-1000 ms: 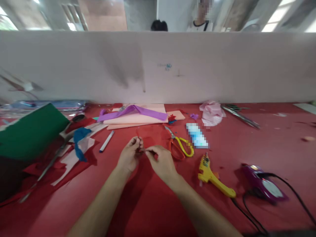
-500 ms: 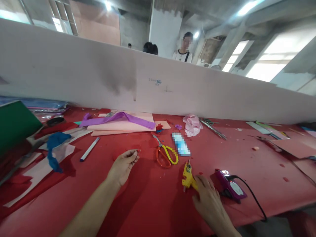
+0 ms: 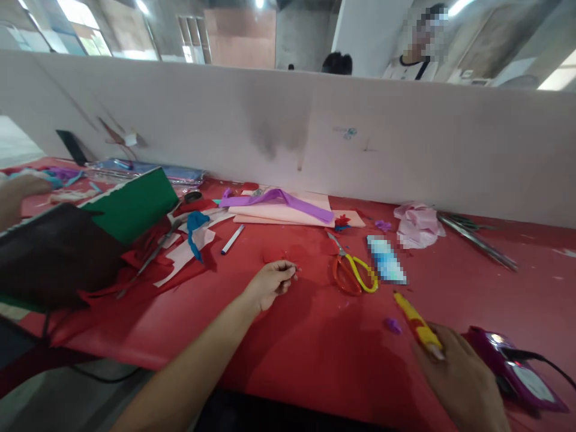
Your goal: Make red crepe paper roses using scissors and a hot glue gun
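Right hand [image 3: 463, 375] nearest, fingers curled round yellow glue gun [image 3: 417, 324], handle mostly hidden. Gun's long axis slants away and leftward, tip toward scissors [image 3: 353, 270]. Loose purple scrap [image 3: 393, 325] on the red table [image 3: 310, 354], just left of gun. Farther out, left hand [image 3: 270, 283]: thumb and fingertips pinched together on small red piece [image 3: 295, 268], left of gun tip and slightly beyond it, well apart. Left hand has the piece; right is off to the side. Piece looks thin, dark red; shape unclear, too small and blurred against red.
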The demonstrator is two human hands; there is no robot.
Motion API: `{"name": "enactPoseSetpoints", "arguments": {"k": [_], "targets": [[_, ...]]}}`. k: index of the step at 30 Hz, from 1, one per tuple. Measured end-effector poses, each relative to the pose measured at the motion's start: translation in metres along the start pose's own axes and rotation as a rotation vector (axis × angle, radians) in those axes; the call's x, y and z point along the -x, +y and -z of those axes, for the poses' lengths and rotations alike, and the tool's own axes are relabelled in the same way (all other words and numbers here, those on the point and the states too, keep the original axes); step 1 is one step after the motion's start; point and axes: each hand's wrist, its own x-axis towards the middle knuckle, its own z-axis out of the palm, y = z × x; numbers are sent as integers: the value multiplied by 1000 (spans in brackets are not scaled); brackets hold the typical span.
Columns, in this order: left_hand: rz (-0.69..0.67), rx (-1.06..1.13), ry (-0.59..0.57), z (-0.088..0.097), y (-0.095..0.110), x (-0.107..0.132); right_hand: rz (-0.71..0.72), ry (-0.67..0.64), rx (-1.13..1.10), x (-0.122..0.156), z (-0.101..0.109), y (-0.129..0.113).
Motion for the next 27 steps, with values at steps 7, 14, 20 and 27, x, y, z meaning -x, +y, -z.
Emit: {"name": "enactPoseSetpoints", "arguments": {"k": [7, 14, 20, 27], "targets": [[-54, -136, 59, 3, -4, 0, -115, -326, -517, -8, 7, -65], [-70, -148, 90, -2, -7, 1, 26, -338, -660, -18, 1, -119], [-240, -247, 124, -5, -9, 4, 64, -278, -678, -20, -11, -133], [-251, -285, 121, -8, -5, 8, 97, -235, -670, -21, -15, -136]]}}
